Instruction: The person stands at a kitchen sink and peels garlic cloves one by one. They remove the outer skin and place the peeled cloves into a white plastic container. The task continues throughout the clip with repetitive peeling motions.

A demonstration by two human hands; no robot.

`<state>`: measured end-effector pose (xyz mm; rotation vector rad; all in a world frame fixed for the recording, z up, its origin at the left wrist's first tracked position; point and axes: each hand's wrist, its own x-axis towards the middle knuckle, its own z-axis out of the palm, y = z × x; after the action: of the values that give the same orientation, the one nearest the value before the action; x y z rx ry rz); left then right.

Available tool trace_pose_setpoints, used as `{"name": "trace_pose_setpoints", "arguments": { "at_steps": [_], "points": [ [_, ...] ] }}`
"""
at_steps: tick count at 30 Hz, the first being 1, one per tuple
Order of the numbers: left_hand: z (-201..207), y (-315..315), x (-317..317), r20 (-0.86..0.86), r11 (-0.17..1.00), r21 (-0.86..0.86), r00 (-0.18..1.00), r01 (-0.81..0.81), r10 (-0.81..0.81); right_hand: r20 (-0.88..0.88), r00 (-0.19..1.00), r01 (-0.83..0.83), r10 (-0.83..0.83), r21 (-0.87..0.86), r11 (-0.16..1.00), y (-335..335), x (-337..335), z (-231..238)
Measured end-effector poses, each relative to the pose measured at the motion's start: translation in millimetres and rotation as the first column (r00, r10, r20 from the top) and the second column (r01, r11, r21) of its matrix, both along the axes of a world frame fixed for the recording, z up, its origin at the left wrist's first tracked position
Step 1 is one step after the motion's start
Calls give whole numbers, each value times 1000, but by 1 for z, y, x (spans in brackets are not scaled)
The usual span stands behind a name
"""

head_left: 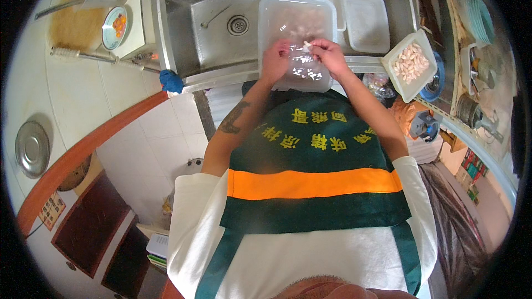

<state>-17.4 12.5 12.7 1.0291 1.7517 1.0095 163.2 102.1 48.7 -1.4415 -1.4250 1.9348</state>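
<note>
In front of me a translucent plastic tub of water rests across the sink's front edge and divider. Pale pinkish pieces lie blurred under the water. My right hand pinches a small whitish piece between thumb and fingers, just over the water. Opposite it, at the tub's left side, my left hand has its fingers curled together at the water surface; what they hold, if anything, is hidden. To the right, a white square container holds many pale pinkish pieces, tilted on the sink's edge.
The left steel basin has a drain. Two pale trays, one of them a white tray, lie in the right basin. A blue cloth hangs at the front left corner. Farther left stands a bowl with orange pieces. Shelves hold dishes at right.
</note>
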Motion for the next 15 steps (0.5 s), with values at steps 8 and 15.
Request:
{"name": "trace_pose_setpoints", "arguments": {
  "at_steps": [8,15],
  "points": [
    [1,28,-11,-504,916,-229,765,328,-400,-300,749,455,-591,-414,788,19,100,42],
    [0,34,-2,-376,972,-39,898,234,-231,-419,229,670,-879,-587,455,36,176,51]
  ]
}}
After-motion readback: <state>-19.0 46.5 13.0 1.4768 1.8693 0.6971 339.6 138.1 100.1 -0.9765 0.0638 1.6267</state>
